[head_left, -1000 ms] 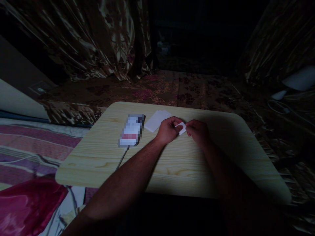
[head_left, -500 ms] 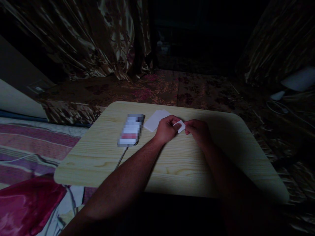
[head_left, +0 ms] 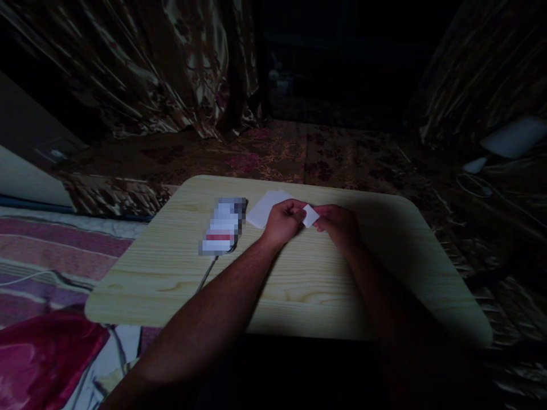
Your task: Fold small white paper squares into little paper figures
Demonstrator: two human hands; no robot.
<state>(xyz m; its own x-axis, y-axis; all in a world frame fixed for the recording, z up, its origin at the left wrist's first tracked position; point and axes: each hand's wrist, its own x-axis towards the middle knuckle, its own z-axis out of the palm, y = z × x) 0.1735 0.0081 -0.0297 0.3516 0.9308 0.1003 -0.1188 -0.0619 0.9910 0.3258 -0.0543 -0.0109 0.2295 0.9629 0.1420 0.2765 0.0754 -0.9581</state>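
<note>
Broadly, the desk (head_left: 294,287) carries white sheets (head_left: 264,210); near them, the left hand (head_left: 285,221) and the right hand (head_left: 339,225) grip opposite sides of a small slip (head_left: 311,216) over the desk. Light, even pressure, with the left thumb (head_left: 299,216) steadying, should keep its edges true.

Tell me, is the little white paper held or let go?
Held: the left hand pinches one side of the little white paper, and the right hand touches the other.

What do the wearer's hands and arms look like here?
The left hand and right hand are ungloved, with no watch visible at either wrist. Both forearms look sleeveless; the light is too dim to tell about rings.
</note>
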